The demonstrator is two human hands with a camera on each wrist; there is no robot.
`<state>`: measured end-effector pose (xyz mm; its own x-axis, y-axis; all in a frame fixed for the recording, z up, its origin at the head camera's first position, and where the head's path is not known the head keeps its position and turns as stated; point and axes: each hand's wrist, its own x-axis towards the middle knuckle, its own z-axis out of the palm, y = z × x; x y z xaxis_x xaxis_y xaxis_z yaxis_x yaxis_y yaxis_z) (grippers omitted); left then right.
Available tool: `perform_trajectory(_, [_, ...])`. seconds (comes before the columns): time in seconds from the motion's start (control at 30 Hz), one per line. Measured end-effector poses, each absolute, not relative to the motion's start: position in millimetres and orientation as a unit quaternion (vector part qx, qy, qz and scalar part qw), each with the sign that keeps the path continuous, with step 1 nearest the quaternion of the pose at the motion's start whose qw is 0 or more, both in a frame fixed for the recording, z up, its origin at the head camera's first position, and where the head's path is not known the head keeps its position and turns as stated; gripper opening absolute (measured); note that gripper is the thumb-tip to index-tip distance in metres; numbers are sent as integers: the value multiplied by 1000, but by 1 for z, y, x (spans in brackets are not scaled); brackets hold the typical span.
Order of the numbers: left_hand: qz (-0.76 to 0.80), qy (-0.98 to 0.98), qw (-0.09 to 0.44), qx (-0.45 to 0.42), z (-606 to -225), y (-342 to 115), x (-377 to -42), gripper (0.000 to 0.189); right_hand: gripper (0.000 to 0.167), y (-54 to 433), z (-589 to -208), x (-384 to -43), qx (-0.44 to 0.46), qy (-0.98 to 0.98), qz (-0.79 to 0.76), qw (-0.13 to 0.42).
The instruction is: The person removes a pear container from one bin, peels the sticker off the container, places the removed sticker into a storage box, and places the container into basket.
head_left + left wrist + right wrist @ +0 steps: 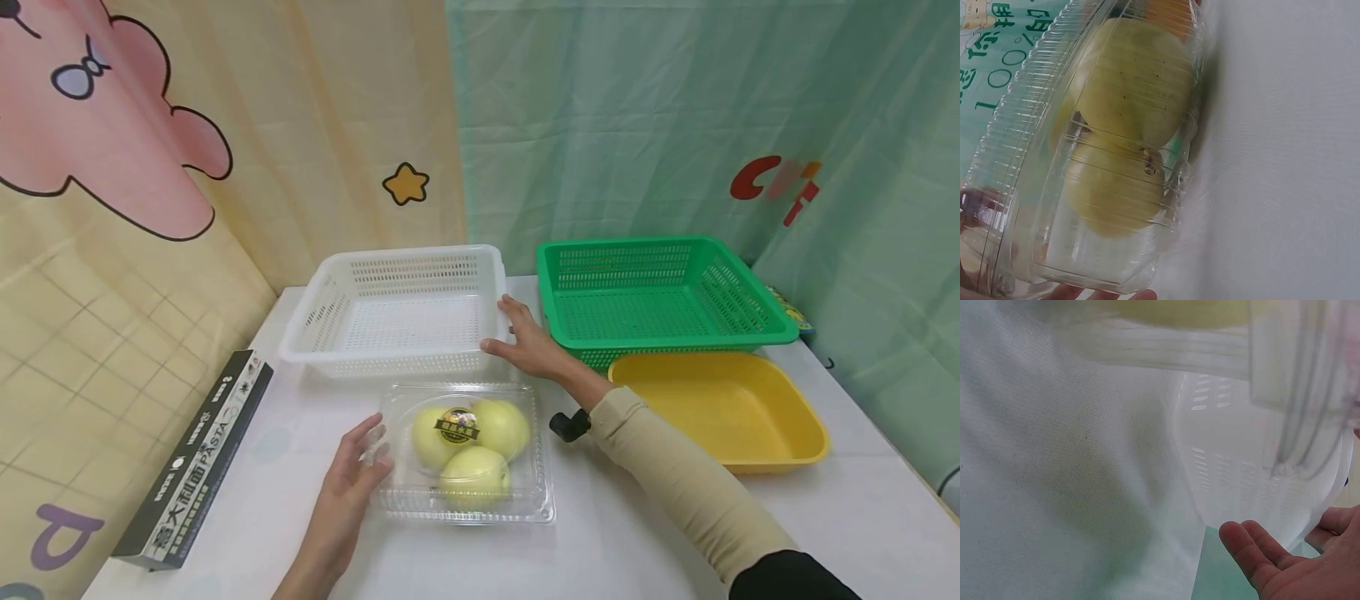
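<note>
A clear plastic clamshell box (542, 492) with several pale yellow-green round fruits (474, 477) and a dark label on its lid lies on the white table. My left hand (347, 477) is at the box's left side, fingers extended and fingertips close against the plastic. In the left wrist view, fingertips (1142, 294) show at the box's lower end; exact contact is unclear. Behind the box, my right hand (531, 343) reaches to the right end of a white perforated basket (405, 363). Its fingers (1244, 547) are spread along the basket's end, with the thumb near the rim.
A green perforated basket (667, 342) stands back right, with a yellow tub (716, 408) in front of it. A long dark pasta box (198, 458) lies along the left edge. Beside my right sleeve is a small black object (570, 426). Curtains (645, 125) hang behind the table.
</note>
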<state>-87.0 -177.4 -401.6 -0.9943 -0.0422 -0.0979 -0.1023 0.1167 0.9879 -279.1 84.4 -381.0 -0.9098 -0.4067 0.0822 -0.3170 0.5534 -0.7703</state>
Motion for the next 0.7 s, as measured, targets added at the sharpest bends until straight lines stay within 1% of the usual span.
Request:
perform_trajectory(0.5, [608,792,46,-31,-405,-181,-95,61,82,85,-382,-280,-213,877,-428,41])
perform_trajectory(0.7, [614,787,53,-18,-406,-183,-97,61,82,85,-382,-280,-216,875,-430,45])
